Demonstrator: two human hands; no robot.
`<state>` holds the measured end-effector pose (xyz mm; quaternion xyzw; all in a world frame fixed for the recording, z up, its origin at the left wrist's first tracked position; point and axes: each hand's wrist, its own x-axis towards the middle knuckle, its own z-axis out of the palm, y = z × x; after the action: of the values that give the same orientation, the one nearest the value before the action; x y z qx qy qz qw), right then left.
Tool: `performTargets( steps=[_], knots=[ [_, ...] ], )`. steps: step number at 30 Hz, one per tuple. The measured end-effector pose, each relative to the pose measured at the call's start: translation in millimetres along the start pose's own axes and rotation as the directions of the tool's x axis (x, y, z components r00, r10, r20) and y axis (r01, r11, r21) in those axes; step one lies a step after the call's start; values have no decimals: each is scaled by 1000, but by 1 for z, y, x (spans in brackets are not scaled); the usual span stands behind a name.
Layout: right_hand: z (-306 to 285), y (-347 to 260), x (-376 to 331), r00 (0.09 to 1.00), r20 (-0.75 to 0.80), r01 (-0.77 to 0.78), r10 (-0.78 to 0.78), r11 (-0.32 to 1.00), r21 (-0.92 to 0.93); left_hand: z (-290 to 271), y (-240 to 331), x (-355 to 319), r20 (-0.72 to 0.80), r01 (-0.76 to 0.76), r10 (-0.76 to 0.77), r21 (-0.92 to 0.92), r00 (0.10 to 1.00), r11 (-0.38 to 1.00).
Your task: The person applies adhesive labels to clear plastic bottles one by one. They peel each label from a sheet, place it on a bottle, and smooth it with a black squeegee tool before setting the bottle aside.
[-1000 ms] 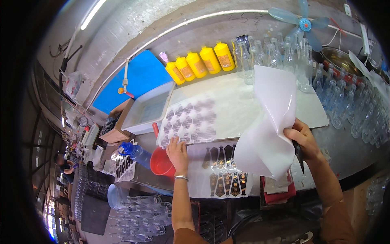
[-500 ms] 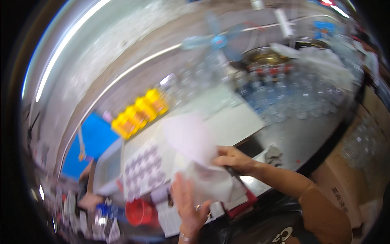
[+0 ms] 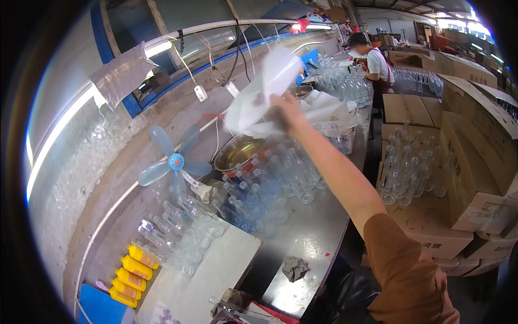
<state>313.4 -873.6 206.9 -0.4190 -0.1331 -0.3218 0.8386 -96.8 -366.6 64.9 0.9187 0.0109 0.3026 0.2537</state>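
My right arm stretches far forward over the metal bench, and my right hand (image 3: 287,112) is closed on a thin white sheet (image 3: 278,73) of paper or film, its fingers partly blurred. The sheet hangs loosely above a pile of similar white sheets (image 3: 322,114) at the back of the bench. Below the hand stand rows of clear glass bottles (image 3: 270,186) beside a metal basin (image 3: 237,154). My left hand is outside the picture.
A blue-bladed fan (image 3: 176,161) stands by the wall. Yellow bottles (image 3: 131,277) line the pale board (image 3: 216,264); a grey rag (image 3: 295,268) lies on the bench (image 3: 318,232). Cardboard boxes (image 3: 477,178) and more bottles fill the right. A person (image 3: 376,66) stands farther back.
My right hand has carried the white sheet forward and up, from the board toward the pile. My left hand has left the picture, and the view has swung right.
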Motion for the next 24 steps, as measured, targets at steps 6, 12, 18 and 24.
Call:
performTargets(
  steps=[6,12,18,24],
  knots=[
    [-43,41,-23,932,-175,-319,316,948,16,-12,-36,-16,-33,100,-99,48,995,994],
    [44,54,-159,780,365,-356,508,840,-410,-31,-231,-14,-317,198,-331,-386,889,901],
    [107,119,-319,367,558,-531,744,660,-531,-124,-370,-44,-629,723,-531,73,569,687],
    [113,122,-378,240,553,-580,798,575,-577,-155,-446,-109,-368,891,-821,58,438,449]
  ],
)
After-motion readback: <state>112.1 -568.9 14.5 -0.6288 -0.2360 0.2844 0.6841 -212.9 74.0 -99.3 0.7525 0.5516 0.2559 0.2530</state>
